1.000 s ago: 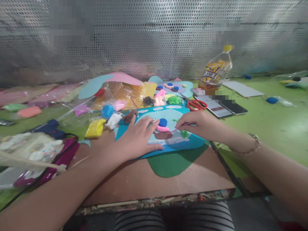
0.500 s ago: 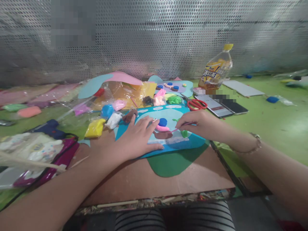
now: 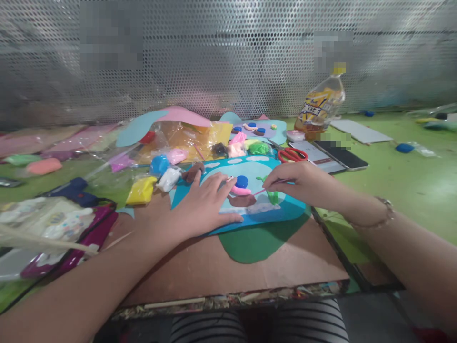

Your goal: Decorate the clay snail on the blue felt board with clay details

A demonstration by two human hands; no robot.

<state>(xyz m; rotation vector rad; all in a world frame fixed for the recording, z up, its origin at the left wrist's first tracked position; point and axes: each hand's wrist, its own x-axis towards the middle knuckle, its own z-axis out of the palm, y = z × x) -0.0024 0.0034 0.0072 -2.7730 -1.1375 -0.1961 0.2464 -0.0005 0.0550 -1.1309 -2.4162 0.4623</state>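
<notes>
My left hand (image 3: 203, 206) lies flat with fingers spread on a blue foam sheet (image 3: 285, 208) that carries a clay picture: a pink snail body (image 3: 242, 191) with a blue ball (image 3: 242, 181) on top and a green clay stem (image 3: 274, 196). My right hand (image 3: 298, 183) is closed in a pinch on a thin pink stick (image 3: 263, 190). The stick's tip points left and sits close to the pink clay. A dark green foam sheet (image 3: 255, 243) lies under the blue one, on a brown board (image 3: 221, 269).
Bags of coloured clay (image 3: 142, 189) lie behind my left hand. Red scissors (image 3: 292, 155), two phones (image 3: 337, 155) and a tilted drink bottle (image 3: 321, 105) are at the back right. A purple pouch (image 3: 85, 240) sits at left. A perforated metal wall (image 3: 228, 57) closes the back.
My right hand has shifted slightly up and right with the stick. My left hand has stayed flat on the blue sheet.
</notes>
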